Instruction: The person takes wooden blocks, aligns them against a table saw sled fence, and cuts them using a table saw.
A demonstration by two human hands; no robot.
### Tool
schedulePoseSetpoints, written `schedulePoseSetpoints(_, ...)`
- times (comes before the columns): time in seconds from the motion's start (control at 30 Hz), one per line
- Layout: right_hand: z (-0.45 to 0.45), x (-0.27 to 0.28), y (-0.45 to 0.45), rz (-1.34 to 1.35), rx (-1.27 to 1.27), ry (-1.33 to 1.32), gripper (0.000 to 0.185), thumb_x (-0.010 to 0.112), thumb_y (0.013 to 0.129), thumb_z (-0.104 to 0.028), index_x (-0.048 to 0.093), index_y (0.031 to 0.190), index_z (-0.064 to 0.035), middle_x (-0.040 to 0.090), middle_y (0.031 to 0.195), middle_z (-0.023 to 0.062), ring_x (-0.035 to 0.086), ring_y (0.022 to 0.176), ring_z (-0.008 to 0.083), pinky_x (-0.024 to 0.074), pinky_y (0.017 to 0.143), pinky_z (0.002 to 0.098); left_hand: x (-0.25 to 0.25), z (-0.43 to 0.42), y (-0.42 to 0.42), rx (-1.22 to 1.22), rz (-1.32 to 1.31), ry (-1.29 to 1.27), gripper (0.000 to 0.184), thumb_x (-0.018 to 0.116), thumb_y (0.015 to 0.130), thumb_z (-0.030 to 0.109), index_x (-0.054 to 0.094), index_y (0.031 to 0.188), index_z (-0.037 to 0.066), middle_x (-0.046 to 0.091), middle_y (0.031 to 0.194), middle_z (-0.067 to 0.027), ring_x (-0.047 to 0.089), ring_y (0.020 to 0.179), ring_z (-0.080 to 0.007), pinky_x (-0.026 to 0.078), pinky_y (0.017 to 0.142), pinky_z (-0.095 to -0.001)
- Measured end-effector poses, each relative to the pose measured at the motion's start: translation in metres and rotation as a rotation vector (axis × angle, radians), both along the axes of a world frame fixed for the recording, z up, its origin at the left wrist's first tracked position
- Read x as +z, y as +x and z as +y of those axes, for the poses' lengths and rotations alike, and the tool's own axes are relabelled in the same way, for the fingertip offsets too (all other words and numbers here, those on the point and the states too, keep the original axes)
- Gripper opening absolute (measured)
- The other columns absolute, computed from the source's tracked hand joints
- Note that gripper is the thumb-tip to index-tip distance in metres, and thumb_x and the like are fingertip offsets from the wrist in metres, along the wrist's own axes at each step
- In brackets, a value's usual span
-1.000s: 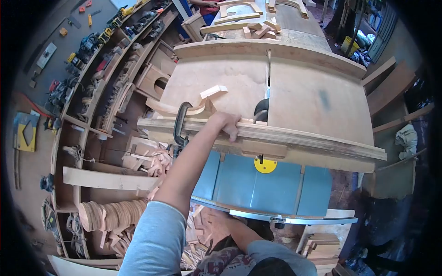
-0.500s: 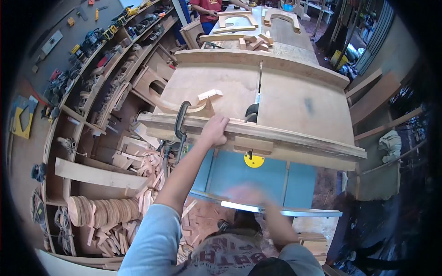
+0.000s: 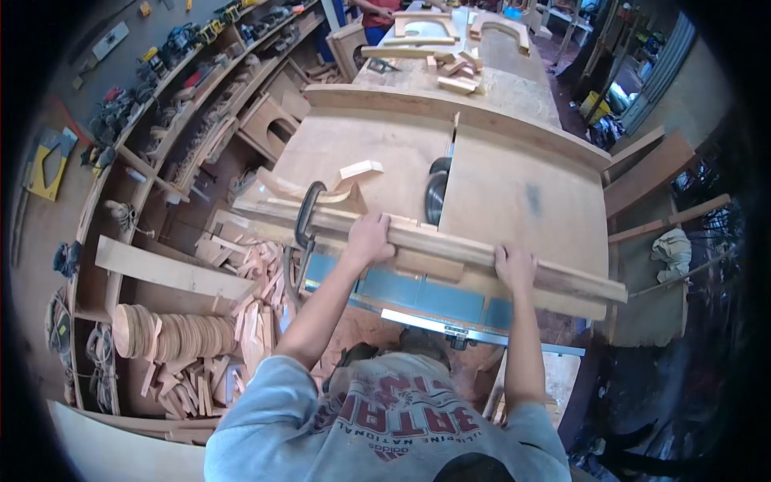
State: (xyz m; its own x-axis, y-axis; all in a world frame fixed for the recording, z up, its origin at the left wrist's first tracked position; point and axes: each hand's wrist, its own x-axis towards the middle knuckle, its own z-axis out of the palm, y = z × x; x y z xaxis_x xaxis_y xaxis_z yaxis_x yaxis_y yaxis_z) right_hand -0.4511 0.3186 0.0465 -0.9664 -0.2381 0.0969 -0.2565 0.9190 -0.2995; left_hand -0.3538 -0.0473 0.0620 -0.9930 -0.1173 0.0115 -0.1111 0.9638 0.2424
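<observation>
Both of my hands grip the near wooden fence (image 3: 450, 241) of a plywood crosscut sled (image 3: 514, 181). My left hand (image 3: 370, 238) wraps over the fence left of the saw blade (image 3: 436, 195), which stands up through the sled's slot. My right hand (image 3: 515, 267) holds the fence further right, fingers over its top. A dark C-clamp (image 3: 303, 217) is fixed on the fence left of my left hand. Behind the fence lie a curved wooden piece (image 3: 341, 195) and a small pale offcut (image 3: 361, 169). Under the sled shows the teal saw table (image 3: 393, 287).
Power tools (image 3: 181, 36) line the shelves (image 3: 205, 76) at left. A heap of wood scraps (image 3: 257, 313) and a row of round-edged wooden pieces (image 3: 173, 332) lie below. A long workbench (image 3: 514, 88) with wooden parts extends ahead, a person (image 3: 376, 18) beside it.
The sled has come nearer to me, exposing more of the blade and covering the yellow insert. My right hand has moved from the saw's front rail up onto the fence.
</observation>
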Motion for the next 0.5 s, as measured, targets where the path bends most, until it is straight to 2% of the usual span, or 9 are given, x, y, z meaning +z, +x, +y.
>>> schedulePoseSetpoints(0.03,0.006,0.007,0.022,-0.028,0.006,0.015,0.042,0.054,0.100,-0.044,0.080,0.107,-0.0120,0.076,0.110,0.0169,0.067,0.112,0.0382,0.0407,0.105,0.0571,-0.003,0.006,0.029,-0.016,0.069,0.022,0.062,0.071,0.068,0.023,0.063,0.126,0.002,0.068,0.116,-0.0190,0.063,0.117,-0.0396,0.050,0.107,-0.0477)
schedulePoseSetpoints(0.13,0.015,0.028,0.066,-0.119,0.048,-0.060,0.035,0.059,0.098,-0.038,0.081,0.107,-0.0113,0.077,0.107,0.0169,0.067,0.111,0.0357,0.0395,0.105,0.0563,0.010,0.011,0.083,-0.096,0.082,0.067,0.068,0.072,0.071,0.022,0.059,0.133,-0.002,0.067,0.121,-0.0199,0.061,0.122,-0.0419,0.048,0.109,-0.0491)
schedulePoseSetpoints(0.27,0.004,0.044,0.060,-0.387,0.044,-0.070,0.034,0.060,0.097,-0.035,0.081,0.103,-0.0088,0.077,0.102,0.0189,0.069,0.108,0.0385,0.0472,0.099,0.0519,0.023,0.005,0.089,-0.146,0.119,0.031,0.065,0.067,0.077,0.022,0.059,0.136,-0.004,0.068,0.127,-0.0224,0.063,0.122,-0.0415,0.047,0.110,-0.0496)
schedulePoseSetpoints(0.3,-0.007,0.046,0.055,-0.494,0.031,-0.113,0.035,0.060,0.097,-0.035,0.082,0.104,-0.0084,0.077,0.103,0.0200,0.070,0.106,0.0394,0.0504,0.096,0.0499,0.026,-0.001,0.076,-0.157,-0.005,0.197,0.059,0.064,0.082,0.024,0.061,0.135,-0.002,0.069,0.126,-0.0234,0.064,0.120,-0.0409,0.048,0.109,-0.0495)
schedulePoseSetpoints(0.33,-0.017,0.041,0.049,-0.503,0.034,-0.107,0.035,0.060,0.097,-0.035,0.082,0.104,-0.0084,0.077,0.103,0.0200,0.070,0.106,0.0394,0.0504,0.096,0.0499,0.030,-0.004,0.065,-0.164,-0.131,0.363,0.053,0.061,0.088,0.025,0.064,0.134,-0.001,0.070,0.125,-0.0244,0.066,0.118,-0.0402,0.049,0.108,-0.0494)
schedulePoseSetpoints(0.37,-0.030,0.032,0.039,-0.545,0.154,-0.124,0.034,0.060,0.097,-0.034,0.080,0.109,-0.0091,0.077,0.105,0.0208,0.071,0.105,0.0393,0.0528,0.093,0.0486,0.033,0.000,0.053,-0.157,-0.135,0.367,0.053,0.061,0.088,0.025,0.064,0.134,-0.001,0.070,0.125,-0.0244,0.066,0.118,-0.0402,0.049,0.108,-0.0494)
schedulePoseSetpoints(0.43,-0.058,0.006,0.019,-0.607,0.356,-0.181,0.037,0.059,0.097,-0.034,0.078,0.119,-0.0113,0.076,0.110,0.0217,0.073,0.102,0.0384,0.0557,0.088,0.0468,0.037,0.013,0.032,-0.056,-0.177,0.367,0.047,0.054,0.096,0.031,0.069,0.129,0.002,0.074,0.115,-0.0249,0.069,0.110,-0.0405,0.052,0.104,-0.0497)
schedulePoseSetpoints(0.5,-0.083,-0.026,-0.001,-0.632,0.437,-0.216,0.039,0.060,0.096,-0.034,0.077,0.124,-0.0128,0.076,0.111,0.0218,0.073,0.100,0.0375,0.0562,0.087,0.0464,0.004,0.011,0.023,-0.037,-0.163,0.334,0.047,0.054,0.098,0.036,0.071,0.126,0.003,0.074,0.114,-0.0247,0.069,0.110,-0.0409,0.053,0.102,-0.0501)
